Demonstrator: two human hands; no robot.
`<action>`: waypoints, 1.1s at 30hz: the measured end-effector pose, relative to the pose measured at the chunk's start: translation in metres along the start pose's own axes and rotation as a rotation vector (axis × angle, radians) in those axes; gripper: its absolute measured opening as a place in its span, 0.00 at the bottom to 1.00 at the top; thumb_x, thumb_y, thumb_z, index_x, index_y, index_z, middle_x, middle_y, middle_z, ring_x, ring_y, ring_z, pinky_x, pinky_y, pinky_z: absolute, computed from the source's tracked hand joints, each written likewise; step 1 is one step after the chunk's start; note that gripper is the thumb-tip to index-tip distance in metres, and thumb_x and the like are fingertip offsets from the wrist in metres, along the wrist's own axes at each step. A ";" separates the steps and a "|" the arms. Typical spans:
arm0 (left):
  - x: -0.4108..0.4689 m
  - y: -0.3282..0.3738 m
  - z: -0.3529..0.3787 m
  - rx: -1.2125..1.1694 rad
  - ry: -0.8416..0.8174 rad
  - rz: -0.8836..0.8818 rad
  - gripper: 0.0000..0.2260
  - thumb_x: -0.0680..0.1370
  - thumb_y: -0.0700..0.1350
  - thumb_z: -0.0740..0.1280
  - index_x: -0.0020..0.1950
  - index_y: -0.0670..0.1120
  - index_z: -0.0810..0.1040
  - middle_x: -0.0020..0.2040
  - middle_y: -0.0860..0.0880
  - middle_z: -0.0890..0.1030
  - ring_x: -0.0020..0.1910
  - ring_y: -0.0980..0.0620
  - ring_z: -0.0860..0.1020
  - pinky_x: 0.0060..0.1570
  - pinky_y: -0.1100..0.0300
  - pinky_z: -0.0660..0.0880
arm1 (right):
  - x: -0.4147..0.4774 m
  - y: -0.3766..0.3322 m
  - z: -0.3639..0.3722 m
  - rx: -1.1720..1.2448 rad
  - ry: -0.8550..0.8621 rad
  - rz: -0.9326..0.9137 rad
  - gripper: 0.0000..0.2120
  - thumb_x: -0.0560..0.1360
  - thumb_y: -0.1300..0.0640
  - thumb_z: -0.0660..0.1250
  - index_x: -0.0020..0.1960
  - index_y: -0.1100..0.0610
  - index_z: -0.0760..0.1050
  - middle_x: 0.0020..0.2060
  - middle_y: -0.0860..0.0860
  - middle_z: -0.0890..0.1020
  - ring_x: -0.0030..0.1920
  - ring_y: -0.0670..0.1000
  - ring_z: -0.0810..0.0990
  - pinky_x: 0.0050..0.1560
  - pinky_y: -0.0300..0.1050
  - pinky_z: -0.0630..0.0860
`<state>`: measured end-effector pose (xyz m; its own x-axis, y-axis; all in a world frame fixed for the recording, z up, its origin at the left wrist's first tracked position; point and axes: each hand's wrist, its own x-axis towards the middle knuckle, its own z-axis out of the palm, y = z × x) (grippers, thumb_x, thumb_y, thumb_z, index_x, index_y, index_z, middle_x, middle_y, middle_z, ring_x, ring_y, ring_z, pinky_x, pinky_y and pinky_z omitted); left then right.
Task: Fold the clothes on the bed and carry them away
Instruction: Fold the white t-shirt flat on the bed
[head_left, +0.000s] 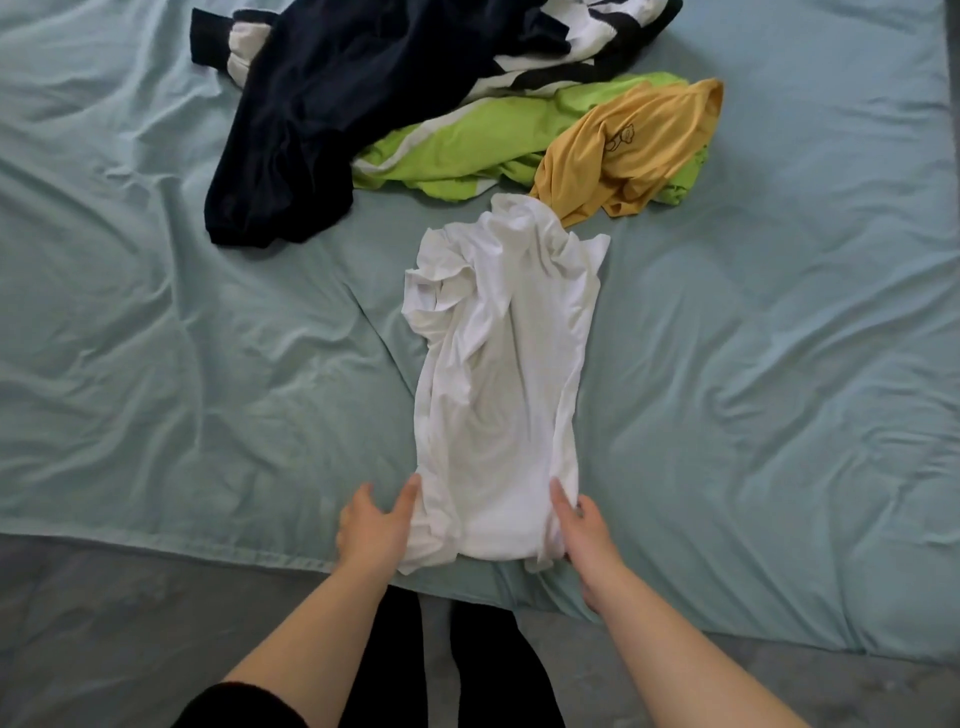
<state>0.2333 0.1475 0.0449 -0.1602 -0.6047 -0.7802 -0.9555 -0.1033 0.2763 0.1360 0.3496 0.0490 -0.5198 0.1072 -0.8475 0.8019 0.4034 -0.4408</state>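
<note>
White cotton shirt judged partly folded
It was flanked at six o'clock on the teal-sheeted bed: left hand fingers spread, right hand grip unclear; the mixed-colour clothes heap at twelve o'clock lay unfolded.

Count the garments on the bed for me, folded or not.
5: a white crumpled garment, its near end between the left hand and right hand; behind it a navy garment, a black-and-white striped one, a lime-green one and a mustard-yellow one. More may lie hidden underneath.
</note>
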 end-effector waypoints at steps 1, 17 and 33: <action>0.000 0.004 0.007 0.115 -0.058 0.048 0.40 0.71 0.68 0.65 0.76 0.47 0.62 0.74 0.42 0.65 0.72 0.41 0.65 0.70 0.46 0.62 | 0.002 0.003 0.003 -0.054 -0.033 -0.022 0.21 0.75 0.47 0.70 0.62 0.58 0.70 0.53 0.51 0.79 0.54 0.51 0.78 0.57 0.48 0.74; 0.006 -0.044 0.006 0.020 -0.194 -0.073 0.14 0.74 0.33 0.59 0.56 0.39 0.78 0.52 0.38 0.81 0.52 0.40 0.78 0.55 0.48 0.76 | 0.017 0.064 -0.040 -0.572 -0.103 0.018 0.10 0.76 0.70 0.56 0.54 0.62 0.72 0.52 0.58 0.77 0.53 0.55 0.76 0.47 0.42 0.68; 0.080 0.113 0.023 -0.315 0.004 0.146 0.12 0.76 0.49 0.69 0.51 0.42 0.77 0.45 0.47 0.79 0.44 0.46 0.77 0.43 0.56 0.71 | 0.133 -0.091 0.006 -0.275 0.264 -0.325 0.09 0.76 0.55 0.67 0.43 0.58 0.70 0.36 0.52 0.74 0.39 0.53 0.72 0.41 0.43 0.65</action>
<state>0.1067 0.1057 0.0001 -0.2883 -0.6337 -0.7178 -0.7991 -0.2538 0.5450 -0.0047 0.3212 -0.0257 -0.8154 0.1481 -0.5597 0.4969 0.6752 -0.5451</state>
